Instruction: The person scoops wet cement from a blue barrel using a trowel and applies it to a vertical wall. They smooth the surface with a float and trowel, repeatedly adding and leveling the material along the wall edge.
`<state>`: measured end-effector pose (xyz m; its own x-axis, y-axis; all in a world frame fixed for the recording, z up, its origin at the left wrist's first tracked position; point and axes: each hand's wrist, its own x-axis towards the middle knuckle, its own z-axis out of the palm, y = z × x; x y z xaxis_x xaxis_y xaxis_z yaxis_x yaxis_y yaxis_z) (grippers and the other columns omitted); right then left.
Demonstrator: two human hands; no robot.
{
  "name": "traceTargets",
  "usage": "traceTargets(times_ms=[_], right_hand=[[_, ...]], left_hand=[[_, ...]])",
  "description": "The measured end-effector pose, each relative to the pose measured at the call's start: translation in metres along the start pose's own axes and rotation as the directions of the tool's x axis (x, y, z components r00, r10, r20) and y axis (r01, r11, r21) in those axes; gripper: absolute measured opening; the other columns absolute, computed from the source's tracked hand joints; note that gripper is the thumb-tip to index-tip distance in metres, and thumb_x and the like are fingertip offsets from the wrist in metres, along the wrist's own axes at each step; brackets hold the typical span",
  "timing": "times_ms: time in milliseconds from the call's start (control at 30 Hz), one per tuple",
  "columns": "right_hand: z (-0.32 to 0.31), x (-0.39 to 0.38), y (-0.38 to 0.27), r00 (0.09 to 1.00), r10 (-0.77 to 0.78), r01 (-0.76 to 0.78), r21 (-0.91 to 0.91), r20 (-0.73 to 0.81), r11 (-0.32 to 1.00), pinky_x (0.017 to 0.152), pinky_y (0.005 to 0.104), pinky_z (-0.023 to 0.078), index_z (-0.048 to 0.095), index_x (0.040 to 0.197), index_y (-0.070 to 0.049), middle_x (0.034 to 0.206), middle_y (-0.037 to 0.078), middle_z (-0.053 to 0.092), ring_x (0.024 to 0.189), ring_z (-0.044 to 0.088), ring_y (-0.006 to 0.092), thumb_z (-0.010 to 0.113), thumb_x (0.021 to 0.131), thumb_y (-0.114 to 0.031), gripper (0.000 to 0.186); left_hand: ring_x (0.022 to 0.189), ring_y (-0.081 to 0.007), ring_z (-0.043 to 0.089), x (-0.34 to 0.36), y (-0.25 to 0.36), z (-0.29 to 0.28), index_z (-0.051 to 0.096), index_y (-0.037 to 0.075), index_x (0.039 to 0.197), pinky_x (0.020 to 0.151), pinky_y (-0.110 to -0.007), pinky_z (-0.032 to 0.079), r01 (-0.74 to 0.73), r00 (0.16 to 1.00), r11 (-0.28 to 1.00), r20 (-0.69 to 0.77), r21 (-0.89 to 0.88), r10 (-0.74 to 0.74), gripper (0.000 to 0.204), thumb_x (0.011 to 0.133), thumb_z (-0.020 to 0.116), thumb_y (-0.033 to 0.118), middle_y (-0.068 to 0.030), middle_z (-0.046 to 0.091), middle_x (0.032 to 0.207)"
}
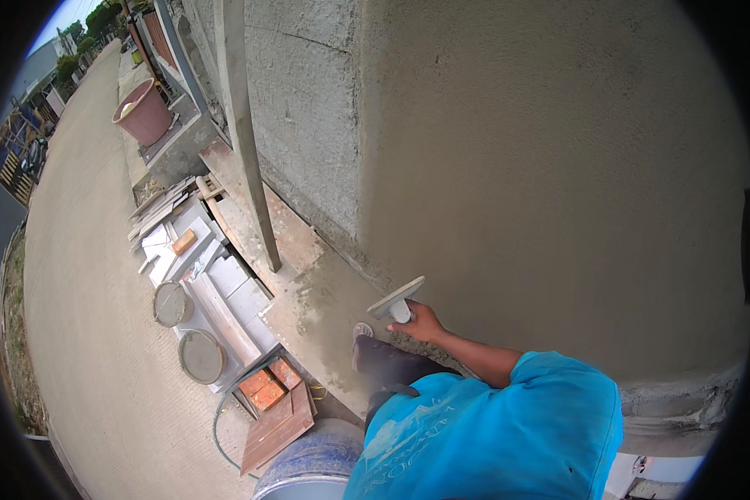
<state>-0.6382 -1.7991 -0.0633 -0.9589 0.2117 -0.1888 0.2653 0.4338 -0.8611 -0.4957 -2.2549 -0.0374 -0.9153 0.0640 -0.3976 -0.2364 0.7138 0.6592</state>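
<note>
My right hand [421, 322] is closed around the pale handle of a plastering float [397, 297]. The float's flat, light plate is tilted and stands out past my fingers, close to the foot of the wall; I cannot tell whether it touches anything. To the right of it spreads a broad, smooth grey-brown plastered wall [550, 175]. A rougher, lighter grey wall section [304, 92] adjoins it on the left. My left hand is out of the picture. Below the float, one of my shoes [363, 331] rests on a mortar-spattered ledge [329, 304].
A wooden post [246, 142] rises from the ledge. Two mortar buckets [172, 304] stand beside boards and pale tiles [229, 283]. Orange bricks [262, 389], a brown board [279, 433] and a blue drum [317, 454] are nearby. A pink tub [146, 112] stands farther along the road [92, 275].
</note>
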Motion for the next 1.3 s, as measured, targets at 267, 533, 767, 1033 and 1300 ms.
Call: traceTargets(times_ms=[267, 533, 767, 1033, 1300], right_hand=[[0.049, 0.126, -0.070, 0.919, -0.394, 0.384, -0.171, -0.027, 0.907, 0.086, 0.0442, 0.053, 0.069, 0.112, -0.001, 0.105, 0.020, 0.069, 0.100, 0.066, 0.0394, 0.086, 0.069, -0.040, 0.060], [0.010, 0.156, -0.209, 0.902, -0.429, 0.431, -0.161, 0.049, 0.888, 0.074, 0.0466, 0.050, 0.068, 0.101, -0.002, 0.091, 0.015, 0.066, 0.092, 0.065, 0.0343, 0.081, 0.071, -0.033, 0.045], [0.018, 0.187, -0.172, 0.853, -0.370, 0.347, -0.130, -0.368, 0.929, 0.072, 0.0487, 0.048, 0.068, 0.094, -0.002, 0.090, 0.019, 0.067, 0.084, 0.063, 0.0347, 0.066, 0.083, -0.032, 0.032], [0.009, 0.139, -0.150, 0.691, -0.035, 0.020, -0.029, -0.722, 0.999, 0.073, 0.0535, 0.053, 0.069, 0.092, -0.002, 0.092, 0.024, 0.070, 0.090, 0.068, 0.0432, 0.063, 0.082, -0.032, 0.032], [0.058, 0.025, -0.063, 0.484, 0.370, -0.053, 0.396, -0.793, 0.917, 0.077, 0.0387, 0.055, 0.066, 0.120, -0.007, 0.097, 0.011, 0.072, 0.090, 0.071, 0.0261, 0.069, 0.091, -0.044, 0.046]], left_hand=[[0.098, -0.0256, 0.060, 0.205, 0.117, -0.077, 0.060, -0.002, 0.117, 0.094, -0.040, 0.048, -0.284, 0.955, 0.957, 0.066, -0.062, 0.288, 0.032, 0.098, 0.060, 0.024, -0.0159, 0.064, 0.107], [0.099, -0.0253, 0.059, 0.392, 0.294, -0.038, 0.059, -0.004, 0.118, 0.095, -0.040, 0.048, -0.638, 0.650, 0.741, 0.370, -0.208, 0.664, 0.034, 0.101, 0.059, 0.025, -0.0170, 0.063, 0.108], [0.106, -0.0265, 0.059, 0.430, 0.388, 0.039, 0.058, -0.006, 0.119, 0.098, -0.040, 0.048, -0.682, 0.334, 0.649, 0.647, -0.336, 0.685, 0.033, 0.097, 0.062, 0.017, -0.0177, 0.063, 0.113], [0.114, -0.0278, 0.058, 0.439, 0.388, 0.077, 0.056, -0.009, 0.121, 0.101, -0.041, 0.048, -0.620, 0.147, 0.674, 0.785, -0.401, 0.602, 0.034, 0.092, 0.065, 0.008, -0.0186, 0.062, 0.119], [0.123, -0.0292, 0.058, 0.421, 0.344, 0.119, 0.054, -0.011, 0.122, 0.105, -0.042, 0.048, -0.497, -0.055, 0.730, 0.856, -0.470, 0.514, 0.039, 0.088, 0.069, -0.002, -0.0194, 0.062, 0.125]])
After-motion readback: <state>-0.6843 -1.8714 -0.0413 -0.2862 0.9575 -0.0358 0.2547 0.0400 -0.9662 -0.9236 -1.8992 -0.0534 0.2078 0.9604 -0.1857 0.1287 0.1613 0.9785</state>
